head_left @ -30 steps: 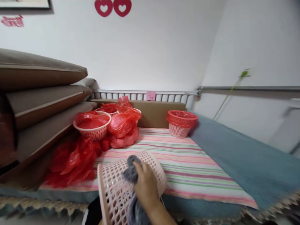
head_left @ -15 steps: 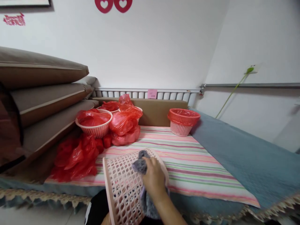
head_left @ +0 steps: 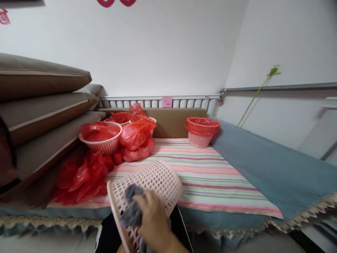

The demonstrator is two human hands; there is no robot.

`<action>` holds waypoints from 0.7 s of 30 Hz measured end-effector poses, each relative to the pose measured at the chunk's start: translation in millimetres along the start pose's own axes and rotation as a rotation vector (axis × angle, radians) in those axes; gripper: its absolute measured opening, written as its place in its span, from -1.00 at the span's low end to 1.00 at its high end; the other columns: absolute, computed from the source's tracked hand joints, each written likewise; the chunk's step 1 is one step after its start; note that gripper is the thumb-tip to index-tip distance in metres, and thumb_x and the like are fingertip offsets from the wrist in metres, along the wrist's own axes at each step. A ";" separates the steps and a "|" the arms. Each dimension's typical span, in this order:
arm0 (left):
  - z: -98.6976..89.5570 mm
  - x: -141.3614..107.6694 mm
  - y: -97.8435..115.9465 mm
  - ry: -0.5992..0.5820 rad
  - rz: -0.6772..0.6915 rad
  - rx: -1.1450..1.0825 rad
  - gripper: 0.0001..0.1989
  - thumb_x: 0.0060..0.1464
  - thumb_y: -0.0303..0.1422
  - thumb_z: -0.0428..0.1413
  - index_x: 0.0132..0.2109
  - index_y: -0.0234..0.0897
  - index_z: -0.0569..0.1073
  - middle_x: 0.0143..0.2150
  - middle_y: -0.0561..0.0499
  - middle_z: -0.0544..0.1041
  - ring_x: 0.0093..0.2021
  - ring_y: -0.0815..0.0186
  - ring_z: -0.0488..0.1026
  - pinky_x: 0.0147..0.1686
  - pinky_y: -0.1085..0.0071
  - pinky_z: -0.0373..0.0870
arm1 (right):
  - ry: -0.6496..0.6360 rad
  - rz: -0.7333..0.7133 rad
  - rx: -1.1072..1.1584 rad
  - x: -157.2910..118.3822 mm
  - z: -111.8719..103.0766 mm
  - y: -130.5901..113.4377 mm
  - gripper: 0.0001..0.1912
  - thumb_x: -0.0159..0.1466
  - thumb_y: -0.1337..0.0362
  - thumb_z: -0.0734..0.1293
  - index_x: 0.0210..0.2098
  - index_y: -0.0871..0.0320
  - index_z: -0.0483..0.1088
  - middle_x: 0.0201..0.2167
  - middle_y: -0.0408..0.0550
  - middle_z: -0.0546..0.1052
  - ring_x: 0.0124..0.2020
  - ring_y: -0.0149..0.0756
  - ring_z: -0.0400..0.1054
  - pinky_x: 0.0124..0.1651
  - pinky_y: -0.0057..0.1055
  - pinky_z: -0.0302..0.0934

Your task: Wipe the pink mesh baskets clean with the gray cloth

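Note:
A pale pink perforated basket [head_left: 160,179] lies tilted on its side above my lap, its rim toward the lower left. My right hand [head_left: 152,214] presses a fuzzy grey cloth [head_left: 133,207] against the outside of the basket near the rim, fingers closed on the cloth. Part of the cloth hangs below the hand. Only a small bit of my left hand [head_left: 121,248] shows at the bottom edge, by the basket's rim; its fingers are hidden behind the basket.
Baskets with red plastic bags [head_left: 105,140] stand at the back left, beside loose red bags [head_left: 84,179]. A red-topped pink basket [head_left: 201,131] is on the striped cloth [head_left: 210,175]. Stacked cushions [head_left: 47,105] rise at left; a blue cover [head_left: 252,158] lies right.
My right hand and the grey cloth have moved left and down, from near the basket's base to its rim. The basket has turned slightly, and the whole view has shifted a little.

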State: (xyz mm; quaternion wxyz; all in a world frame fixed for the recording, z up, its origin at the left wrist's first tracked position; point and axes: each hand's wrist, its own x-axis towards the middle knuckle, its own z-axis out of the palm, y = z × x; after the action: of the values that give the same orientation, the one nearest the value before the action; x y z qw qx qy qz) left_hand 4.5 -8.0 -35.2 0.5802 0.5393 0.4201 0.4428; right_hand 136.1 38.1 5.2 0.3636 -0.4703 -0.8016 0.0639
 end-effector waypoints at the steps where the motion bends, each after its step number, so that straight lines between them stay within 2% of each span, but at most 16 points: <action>1: 0.7 -3.5 -6.3 -0.022 -0.016 -0.015 -0.59 -0.01 -0.12 0.18 -0.01 -0.13 0.43 0.00 -0.05 0.50 0.09 0.00 0.36 0.05 0.05 0.32 | 0.054 0.084 -0.063 7.2 -11.2 19.2 -0.50 0.02 0.48 0.29 -0.05 -0.02 0.34 -0.14 -0.05 0.36 -0.10 -0.20 0.23 -0.05 -0.31 0.13; 3: 2.0 -8.7 -17.7 -0.076 -0.037 -0.040 -0.46 -0.14 -0.09 0.26 0.02 -0.10 0.43 0.03 -0.07 0.51 0.14 -0.04 0.32 0.12 0.05 0.25 | 0.131 0.220 -0.181 23.8 -32.5 59.7 -0.58 0.07 0.49 0.27 -0.08 0.07 0.36 -0.20 -0.02 0.38 -0.12 -0.22 0.24 -0.07 -0.35 0.12; 5: 2.8 -11.0 -25.8 -0.106 -0.023 -0.034 -0.40 -0.10 -0.10 0.24 0.10 -0.16 0.37 0.13 -0.11 0.44 0.18 0.00 0.28 0.20 0.07 0.13 | 0.204 0.366 -0.287 37.5 -47.7 94.9 -0.63 0.11 0.39 0.30 -0.06 0.12 0.35 -0.23 0.00 0.38 -0.13 -0.18 0.23 -0.14 -0.36 0.13; 8: 2.6 -10.9 -27.9 -0.152 -0.016 -0.069 -0.35 -0.04 -0.16 0.21 0.19 -0.21 0.26 0.19 -0.14 0.37 0.22 0.06 0.23 0.24 0.09 0.02 | 0.233 0.441 -0.357 42.1 -54.2 122.4 -0.64 0.12 0.33 0.31 -0.06 0.12 0.34 -0.25 -0.02 0.38 -0.16 -0.18 0.24 -0.23 -0.39 0.11; 11: 1.3 -8.7 -12.0 -0.169 -0.041 -0.233 -0.19 -0.20 -0.20 0.32 0.21 -0.19 0.23 0.18 -0.12 0.38 0.23 0.02 0.21 0.24 0.08 0.01 | 0.250 0.396 -0.392 32.5 -48.5 122.7 -0.64 0.14 0.37 0.30 -0.05 0.13 0.33 -0.24 -0.02 0.37 -0.15 -0.20 0.23 -0.21 -0.40 0.09; 13: -0.6 -6.4 7.1 -0.101 -0.042 -0.329 -0.17 -0.25 -0.27 0.35 0.21 -0.18 0.24 0.19 -0.11 0.37 0.23 0.00 0.21 0.24 0.09 0.04 | 0.249 0.398 -0.400 26.4 -44.6 118.1 -0.64 0.14 0.36 0.30 -0.05 0.12 0.33 -0.24 -0.02 0.37 -0.16 -0.20 0.22 -0.23 -0.41 0.08; 17: -3.4 -4.4 43.0 0.001 -0.024 -0.434 -0.28 -0.21 -0.38 0.32 0.15 -0.26 0.31 0.15 -0.19 0.42 0.18 -0.02 0.28 0.20 0.06 0.11 | 0.233 0.401 -0.397 24.9 -43.9 114.5 -0.64 0.13 0.35 0.31 -0.05 0.12 0.33 -0.23 -0.01 0.37 -0.16 -0.19 0.23 -0.24 -0.40 0.09; 19: -1.7 -6.4 51.8 -0.009 -0.032 -0.457 -0.36 -0.18 -0.43 0.31 0.11 -0.27 0.36 0.13 -0.18 0.44 0.16 0.00 0.31 0.19 0.08 0.13 | 0.223 0.405 -0.379 27.5 -44.5 110.0 -0.64 0.13 0.36 0.30 -0.06 0.13 0.34 -0.24 -0.01 0.37 -0.16 -0.19 0.24 -0.23 -0.39 0.10; 21: 1.6 -9.3 54.3 -0.050 -0.020 -0.474 -0.42 -0.15 -0.45 0.29 0.09 -0.27 0.39 0.13 -0.16 0.44 0.16 0.02 0.31 0.19 0.11 0.13 | 0.208 0.392 -0.321 29.7 -42.1 95.1 -0.65 0.12 0.37 0.30 -0.07 0.13 0.35 -0.23 -0.01 0.38 -0.15 -0.19 0.24 -0.20 -0.39 0.11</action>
State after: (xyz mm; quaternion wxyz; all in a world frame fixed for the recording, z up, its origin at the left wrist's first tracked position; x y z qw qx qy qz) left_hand 0.4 -16.0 19.2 0.7051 0.3950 0.2951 0.5097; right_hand 221.7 104.0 9.1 0.3455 -0.6721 -0.6535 -0.0435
